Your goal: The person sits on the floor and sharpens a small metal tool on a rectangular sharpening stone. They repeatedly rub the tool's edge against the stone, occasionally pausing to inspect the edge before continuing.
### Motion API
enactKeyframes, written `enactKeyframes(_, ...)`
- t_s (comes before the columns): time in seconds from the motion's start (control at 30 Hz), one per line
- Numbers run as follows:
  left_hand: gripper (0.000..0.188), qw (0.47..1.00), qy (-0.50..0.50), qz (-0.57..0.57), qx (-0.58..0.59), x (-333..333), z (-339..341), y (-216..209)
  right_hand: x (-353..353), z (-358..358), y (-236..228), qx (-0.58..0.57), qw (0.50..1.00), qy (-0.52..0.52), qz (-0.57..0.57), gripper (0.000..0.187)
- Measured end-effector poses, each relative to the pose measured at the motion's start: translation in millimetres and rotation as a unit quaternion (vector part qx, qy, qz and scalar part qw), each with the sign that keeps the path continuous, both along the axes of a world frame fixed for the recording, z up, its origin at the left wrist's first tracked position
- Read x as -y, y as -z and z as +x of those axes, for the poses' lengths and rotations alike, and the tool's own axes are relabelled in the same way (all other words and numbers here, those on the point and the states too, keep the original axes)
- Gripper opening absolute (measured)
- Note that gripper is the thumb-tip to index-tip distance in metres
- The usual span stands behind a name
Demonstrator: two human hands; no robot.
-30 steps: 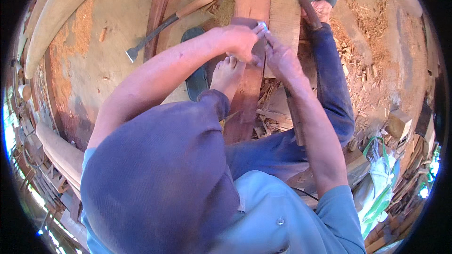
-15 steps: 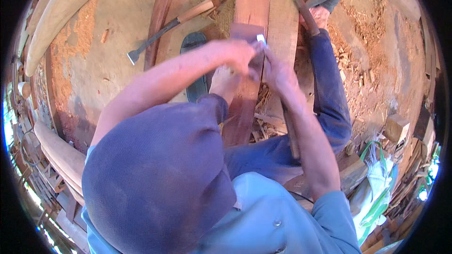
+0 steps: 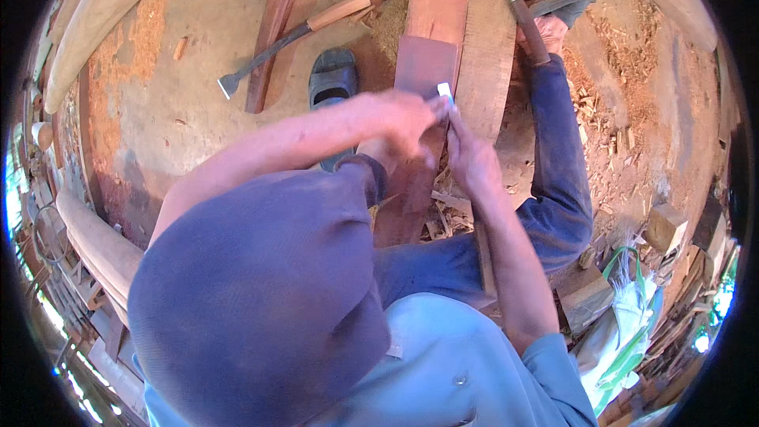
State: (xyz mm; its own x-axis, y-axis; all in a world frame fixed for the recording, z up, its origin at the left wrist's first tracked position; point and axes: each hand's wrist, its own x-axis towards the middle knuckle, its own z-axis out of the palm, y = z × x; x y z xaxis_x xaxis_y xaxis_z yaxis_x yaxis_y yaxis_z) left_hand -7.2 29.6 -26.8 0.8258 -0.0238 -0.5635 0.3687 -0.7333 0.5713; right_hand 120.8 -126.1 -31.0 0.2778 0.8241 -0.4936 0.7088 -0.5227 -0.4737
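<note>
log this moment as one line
left hand: blurred, fingers at bright-tipped tool | right hand: holding bright-tipped tool | things: reddish plank below left hand | rest: wide-bladed tool, dark sandal left of plank

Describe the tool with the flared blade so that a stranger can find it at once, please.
Find the reddish plank at top centre. To its left lies a darker, narrower board, with the flared-blade tool slanting across it. Its broad, bright-edged blade and light handle set it apart from the dark-handled tool farther right.
</note>
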Motion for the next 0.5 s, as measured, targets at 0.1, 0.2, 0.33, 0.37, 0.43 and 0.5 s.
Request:
enactKeyframes(0.1, 0.11, 0.997, 0.028, 0.047, 0.051, 15.0, -10.3, 4.4, 19.9, -10.3, 3.0, -0.001, 0.999, 0.018, 0.039, 0.048)
enactKeyframes(0.2, 0.117, 0.996, -0.011, 0.075, 0.05, -28.3, 17.9, 9.7, -38.7, 14.7, 5.5, -0.005, 0.999, 0.033, 0.039, 0.047)
enactKeyframes(0.33, 0.118, 0.998, -0.023, 0.038, -0.052, -45.0, 38.6, -3.5, -55.1, 31.2, 8.4, -0.013, 0.998, 0.019, 0.06, 0.043)
enactKeyframes(0.37, 0.117, 0.999, 0.001, 0.039, -0.038, -36.8, 34.9, -3.4, -45.5, 31.1, 14.6, -0.024, 0.997, 0.013, 0.079, 0.043)
enactKeyframes(0.43, 0.117, 0.998, 0.027, 0.048, -0.005, -7.4, 10.6, 0.7, -3.1, 5.2, 0.6, -0.006, 1.0, 0.004, 0.017, 0.047)
enactKeyframes(0.5, 0.116, 0.995, 0.043, 0.076, 0.052, 21.4, -12.6, 4.0, 9.3, -2.4, 0.9, -0.017, 1.0, 0.008, -0.001, 0.052)
